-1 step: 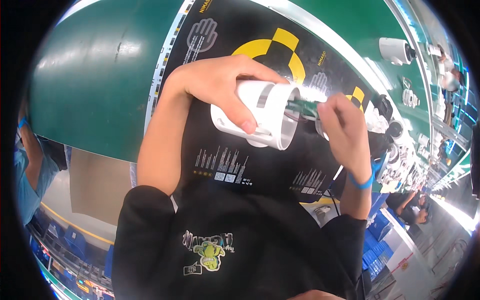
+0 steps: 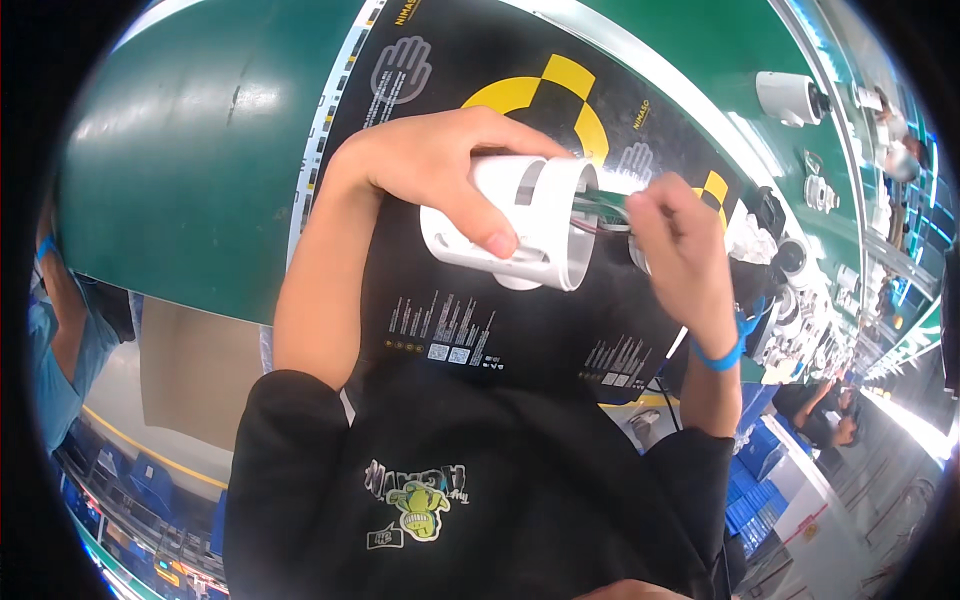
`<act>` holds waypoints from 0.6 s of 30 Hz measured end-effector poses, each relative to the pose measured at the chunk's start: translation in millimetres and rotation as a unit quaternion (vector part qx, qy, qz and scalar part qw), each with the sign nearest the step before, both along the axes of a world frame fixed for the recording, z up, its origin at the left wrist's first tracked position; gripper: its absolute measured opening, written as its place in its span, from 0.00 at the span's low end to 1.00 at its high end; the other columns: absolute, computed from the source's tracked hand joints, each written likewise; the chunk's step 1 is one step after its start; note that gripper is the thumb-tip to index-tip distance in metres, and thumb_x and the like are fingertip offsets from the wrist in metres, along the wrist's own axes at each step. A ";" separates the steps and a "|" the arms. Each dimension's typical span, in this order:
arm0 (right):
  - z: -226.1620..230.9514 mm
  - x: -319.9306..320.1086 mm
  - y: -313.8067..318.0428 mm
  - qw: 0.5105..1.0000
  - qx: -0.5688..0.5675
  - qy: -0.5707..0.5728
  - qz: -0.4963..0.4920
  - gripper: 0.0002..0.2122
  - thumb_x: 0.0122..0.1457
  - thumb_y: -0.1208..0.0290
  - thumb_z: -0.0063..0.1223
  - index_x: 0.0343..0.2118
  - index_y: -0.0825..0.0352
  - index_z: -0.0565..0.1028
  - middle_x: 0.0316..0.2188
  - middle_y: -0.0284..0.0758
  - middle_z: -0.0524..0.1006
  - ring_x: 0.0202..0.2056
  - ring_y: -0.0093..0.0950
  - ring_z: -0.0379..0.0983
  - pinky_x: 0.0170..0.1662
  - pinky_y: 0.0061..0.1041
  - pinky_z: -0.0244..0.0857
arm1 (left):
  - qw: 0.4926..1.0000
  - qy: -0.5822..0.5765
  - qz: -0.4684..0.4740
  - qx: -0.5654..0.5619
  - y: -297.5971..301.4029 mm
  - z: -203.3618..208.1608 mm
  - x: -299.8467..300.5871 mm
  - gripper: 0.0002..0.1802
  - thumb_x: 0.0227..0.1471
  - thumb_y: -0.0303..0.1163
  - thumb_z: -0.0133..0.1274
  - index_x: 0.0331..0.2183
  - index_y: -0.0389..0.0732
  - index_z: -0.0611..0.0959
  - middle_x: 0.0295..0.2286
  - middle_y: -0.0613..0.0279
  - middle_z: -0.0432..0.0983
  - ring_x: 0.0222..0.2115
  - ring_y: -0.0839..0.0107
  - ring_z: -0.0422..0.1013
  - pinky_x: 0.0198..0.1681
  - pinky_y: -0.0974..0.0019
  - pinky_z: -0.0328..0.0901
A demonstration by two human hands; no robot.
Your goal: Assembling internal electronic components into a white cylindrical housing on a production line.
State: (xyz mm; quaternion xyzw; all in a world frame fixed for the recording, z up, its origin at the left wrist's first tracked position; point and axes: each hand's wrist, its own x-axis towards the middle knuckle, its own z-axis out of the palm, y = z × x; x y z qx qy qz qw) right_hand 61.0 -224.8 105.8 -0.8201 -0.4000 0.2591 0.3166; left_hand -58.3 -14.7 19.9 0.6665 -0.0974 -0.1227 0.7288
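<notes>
My left hand (image 2: 450, 165) is wrapped over a white cylindrical camera housing (image 2: 510, 190), thumb along its near side. The housing lies tilted on its side above a black printed mat (image 2: 440, 310), its open end facing right. At that opening my right hand (image 2: 685, 245) pinches a green circuit board (image 2: 605, 203). The board's left part reaches inside the housing, and thin wires (image 2: 585, 228) hang beside it. My right fingers cover the board's outer end. Just below those fingers, a white rounded part (image 2: 638, 258) shows partly behind the hand.
A white bullet-shaped camera (image 2: 787, 98) and a smaller white part (image 2: 820, 193) stand on the green surface at the right. Several white and black parts crowd together beyond my right wrist. Another person's arm (image 2: 65, 290) shows at the far left.
My right hand has shifted slightly left, and the green board sits closer to the housing's opening. The housing has turned a little; my left hand keeps its grip.
</notes>
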 end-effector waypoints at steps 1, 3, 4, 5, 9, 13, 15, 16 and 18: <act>-1.9 -5.3 -0.2 0.996 0.007 -0.067 0.052 0.06 0.55 0.75 0.52 0.25 0.72 0.70 0.14 0.32 0.68 0.18 0.17 0.62 0.22 0.20 0.57 | 1.000 0.001 0.006 -0.010 -4.0 -1.5 -2.1 0.49 0.21 0.42 0.70 0.49 0.32 0.72 0.41 0.53 0.74 0.39 0.69 0.72 0.44 0.70 0.65; 1.8 -5.7 -5.7 0.999 0.019 -0.034 0.016 0.06 0.56 0.75 0.51 0.25 0.72 0.70 0.15 0.33 0.68 0.18 0.18 0.62 0.22 0.20 0.56 | 1.000 -0.001 0.005 -0.023 -3.0 -1.4 -4.7 0.49 0.21 0.42 0.70 0.49 0.33 0.72 0.42 0.53 0.74 0.40 0.68 0.72 0.44 0.70 0.65; 3.5 -4.2 -9.1 0.999 0.030 0.001 -0.020 0.06 0.56 0.76 0.51 0.25 0.72 0.70 0.15 0.34 0.68 0.17 0.18 0.62 0.22 0.20 0.56 | 1.000 -0.002 0.006 -0.022 -3.6 -1.7 -3.0 0.49 0.21 0.42 0.70 0.49 0.33 0.72 0.42 0.53 0.74 0.40 0.68 0.72 0.44 0.70 0.65; 2.9 1.0 -15.8 0.995 0.042 0.083 -0.038 0.06 0.56 0.76 0.51 0.25 0.72 0.69 0.15 0.35 0.69 0.17 0.20 0.61 0.22 0.20 0.55 | 1.000 -0.014 0.020 -0.016 -5.5 0.3 -0.7 0.49 0.21 0.42 0.70 0.49 0.33 0.73 0.42 0.53 0.74 0.40 0.67 0.72 0.44 0.69 0.65; -3.6 -8.5 -19.0 0.998 0.067 -0.007 0.003 0.05 0.55 0.78 0.50 0.24 0.71 0.69 0.14 0.35 0.68 0.16 0.22 0.60 0.20 0.21 0.54 | 0.999 -0.028 0.017 -0.012 -6.9 -2.5 1.2 0.49 0.20 0.42 0.70 0.49 0.34 0.74 0.42 0.51 0.74 0.40 0.65 0.73 0.44 0.68 0.66; 5.6 -20.5 -17.1 0.999 0.034 -0.034 0.023 0.05 0.54 0.78 0.51 0.24 0.71 0.69 0.15 0.37 0.68 0.15 0.27 0.63 0.21 0.24 0.56 | 0.999 -0.037 -0.003 -0.034 -6.8 1.4 -0.1 0.49 0.18 0.43 0.71 0.47 0.33 0.75 0.40 0.50 0.75 0.38 0.65 0.74 0.42 0.69 0.67; 3.5 -23.5 -15.3 0.990 0.040 -0.096 0.093 0.04 0.53 0.79 0.51 0.24 0.71 0.69 0.16 0.40 0.68 0.15 0.33 0.64 0.21 0.26 0.58 | 0.999 -0.019 -0.008 -0.029 -5.9 2.4 -2.0 0.49 0.17 0.43 0.71 0.47 0.32 0.75 0.40 0.51 0.75 0.38 0.65 0.74 0.42 0.69 0.67; 4.8 -20.4 -12.8 0.985 0.037 -0.112 0.127 0.04 0.52 0.79 0.51 0.24 0.72 0.70 0.16 0.40 0.68 0.16 0.35 0.64 0.21 0.26 0.58 | 1.000 -0.002 -0.012 -0.025 -5.8 2.9 -2.5 0.50 0.16 0.43 0.71 0.47 0.32 0.75 0.40 0.51 0.76 0.37 0.65 0.74 0.42 0.69 0.68; 6.3 -12.1 -15.1 0.989 0.035 -0.085 0.113 0.04 0.53 0.79 0.52 0.25 0.72 0.71 0.15 0.39 0.68 0.15 0.32 0.64 0.21 0.25 0.58 | 0.999 0.013 -0.010 -0.040 -6.6 1.4 -0.6 0.49 0.17 0.43 0.71 0.47 0.32 0.75 0.40 0.51 0.76 0.37 0.65 0.74 0.42 0.69 0.67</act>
